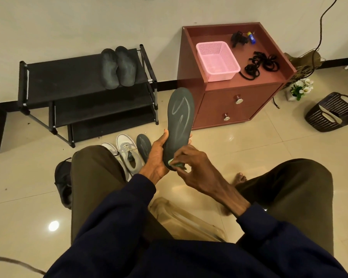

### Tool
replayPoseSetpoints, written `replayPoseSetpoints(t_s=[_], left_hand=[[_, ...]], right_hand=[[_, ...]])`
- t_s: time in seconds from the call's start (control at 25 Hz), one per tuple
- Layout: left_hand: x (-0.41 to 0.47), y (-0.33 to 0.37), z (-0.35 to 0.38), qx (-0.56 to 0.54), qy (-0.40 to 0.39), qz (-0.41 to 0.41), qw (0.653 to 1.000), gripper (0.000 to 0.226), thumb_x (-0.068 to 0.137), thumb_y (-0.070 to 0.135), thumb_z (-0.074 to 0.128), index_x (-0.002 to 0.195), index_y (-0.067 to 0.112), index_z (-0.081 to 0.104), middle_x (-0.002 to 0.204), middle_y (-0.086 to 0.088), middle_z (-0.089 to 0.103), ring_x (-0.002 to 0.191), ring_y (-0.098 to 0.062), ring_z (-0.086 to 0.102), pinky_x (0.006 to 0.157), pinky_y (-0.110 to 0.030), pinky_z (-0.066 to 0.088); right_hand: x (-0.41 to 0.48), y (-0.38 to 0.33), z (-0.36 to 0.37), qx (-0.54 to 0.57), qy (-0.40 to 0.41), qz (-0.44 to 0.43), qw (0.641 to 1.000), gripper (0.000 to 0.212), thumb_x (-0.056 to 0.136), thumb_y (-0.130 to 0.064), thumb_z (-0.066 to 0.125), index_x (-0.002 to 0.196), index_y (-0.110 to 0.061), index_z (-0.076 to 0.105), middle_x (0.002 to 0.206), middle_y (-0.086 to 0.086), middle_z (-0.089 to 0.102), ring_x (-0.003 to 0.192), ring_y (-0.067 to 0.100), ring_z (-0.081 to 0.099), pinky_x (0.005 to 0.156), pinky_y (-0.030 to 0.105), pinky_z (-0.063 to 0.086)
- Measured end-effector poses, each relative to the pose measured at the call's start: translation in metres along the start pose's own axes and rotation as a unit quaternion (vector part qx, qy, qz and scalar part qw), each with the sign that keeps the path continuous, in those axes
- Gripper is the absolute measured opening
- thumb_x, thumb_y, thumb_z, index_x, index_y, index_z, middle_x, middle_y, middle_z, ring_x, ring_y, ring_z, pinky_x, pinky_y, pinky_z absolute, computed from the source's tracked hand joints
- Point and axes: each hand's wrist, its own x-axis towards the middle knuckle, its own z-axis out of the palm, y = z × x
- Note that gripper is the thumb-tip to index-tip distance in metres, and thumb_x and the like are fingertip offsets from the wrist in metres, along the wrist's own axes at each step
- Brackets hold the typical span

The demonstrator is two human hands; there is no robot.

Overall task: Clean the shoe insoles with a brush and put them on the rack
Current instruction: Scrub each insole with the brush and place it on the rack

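Observation:
My left hand [156,157] grips a dark grey insole [180,121] by its lower left edge and holds it upright in front of me, toe end up. Faint pale streaks mark its face. My right hand [191,167] is closed on a small green brush [174,163], mostly hidden by the fingers, pressed against the heel end of that insole. A second dark insole [143,146] lies on the floor beside the white sneakers. Two dark insoles [118,67] lie side by side on the top shelf of the black shoe rack [69,77] at the wall.
A pair of white sneakers [125,155] and a black shoe [63,183] sit by my left knee. A reddish cabinet [235,85] on the right carries a pink basket [217,60] and black laces [259,64]. A dark basket [331,114] lies at far right. A clear container [185,221] sits between my legs.

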Motion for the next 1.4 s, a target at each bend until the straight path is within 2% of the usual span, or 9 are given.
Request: replayPoseSetpoints(t_s=[0.16,0.32,0.4,0.64,0.84,1.04,1.12,1.24,1.4], left_hand=[[-0.004,-0.002,0.006,0.039,0.01,0.013,0.999,0.043,0.102,0.044,0.055,0.123,0.008,0.068,0.115,-0.013,0.075,0.097,-0.026,0.074,0.084,-0.039,0.062],[-0.006,-0.004,0.007,0.042,-0.011,-0.015,0.999,0.05,0.103,0.045,0.054,0.129,0.004,0.064,0.127,-0.019,0.068,0.11,-0.03,0.068,0.104,-0.043,0.051],[-0.004,-0.004,0.004,0.046,-0.026,-0.022,0.998,0.049,0.103,0.044,0.055,0.127,0.004,0.068,0.128,-0.019,0.067,0.109,-0.03,0.067,0.101,-0.042,0.051],[-0.002,-0.017,0.005,0.134,-0.045,-0.056,0.988,0.042,0.101,0.04,0.058,0.119,0.006,0.074,0.123,-0.021,0.069,0.104,-0.034,0.067,0.101,-0.047,0.049],[-0.002,-0.016,0.005,0.122,-0.046,-0.058,0.99,0.035,0.098,0.039,0.062,0.11,0.008,0.073,0.103,-0.015,0.072,0.089,-0.027,0.068,0.087,-0.042,0.056],[-0.004,-0.019,0.004,0.164,-0.086,-0.076,0.98,0.046,0.105,0.04,0.05,0.129,0.005,0.068,0.133,-0.022,0.064,0.11,-0.033,0.064,0.103,-0.045,0.046],[-0.002,-0.019,0.003,0.161,-0.072,-0.075,0.982,0.042,0.103,0.039,0.055,0.121,0.007,0.074,0.13,-0.021,0.066,0.11,-0.034,0.065,0.105,-0.048,0.046],[-0.001,-0.017,0.003,0.133,-0.057,-0.07,0.987,0.036,0.097,0.037,0.064,0.115,0.008,0.072,0.116,-0.017,0.071,0.098,-0.03,0.069,0.099,-0.048,0.051],[-0.003,-0.019,0.004,0.174,-0.08,-0.083,0.978,0.045,0.103,0.039,0.052,0.131,0.005,0.065,0.131,-0.022,0.066,0.107,-0.032,0.066,0.104,-0.045,0.046]], right_hand=[[0.011,0.022,-0.008,-0.065,0.092,0.039,0.993,0.018,0.084,-0.001,0.078,0.101,-0.008,0.077,0.099,0.004,0.066,0.093,0.019,0.057,0.077,0.033,0.052],[0.004,0.009,0.001,-0.003,0.025,0.028,0.999,0.019,0.083,-0.004,0.081,0.1,-0.012,0.08,0.099,-0.001,0.068,0.092,0.013,0.06,0.078,0.025,0.052],[0.007,0.009,-0.001,0.0,0.015,0.024,1.0,0.018,0.083,-0.005,0.081,0.1,-0.012,0.08,0.098,0.0,0.069,0.092,0.014,0.061,0.079,0.026,0.053],[0.01,0.057,-0.037,-0.085,0.217,0.146,0.962,0.02,0.082,0.001,0.079,0.099,-0.009,0.08,0.098,0.006,0.071,0.093,0.02,0.063,0.084,0.036,0.055],[0.008,0.028,-0.018,-0.021,0.064,0.041,0.997,0.021,0.083,-0.006,0.081,0.103,-0.012,0.08,0.1,0.003,0.072,0.095,0.015,0.063,0.085,0.028,0.055],[0.005,0.073,-0.044,-0.079,0.244,0.18,0.95,0.016,0.085,-0.006,0.079,0.1,-0.012,0.079,0.1,0.003,0.072,0.094,0.017,0.063,0.083,0.041,0.056],[0.004,0.061,-0.037,-0.042,0.219,0.16,0.962,0.017,0.085,-0.006,0.08,0.101,-0.013,0.08,0.098,0.001,0.072,0.093,0.012,0.063,0.082,0.034,0.057],[0.007,0.036,-0.022,-0.04,0.084,0.079,0.993,0.021,0.083,-0.006,0.081,0.102,-0.013,0.081,0.099,0.0,0.071,0.094,0.011,0.061,0.086,0.026,0.053],[0.011,0.069,-0.044,-0.089,0.197,0.153,0.964,0.02,0.083,-0.002,0.08,0.101,-0.011,0.08,0.1,0.005,0.072,0.096,0.02,0.064,0.086,0.034,0.056]])
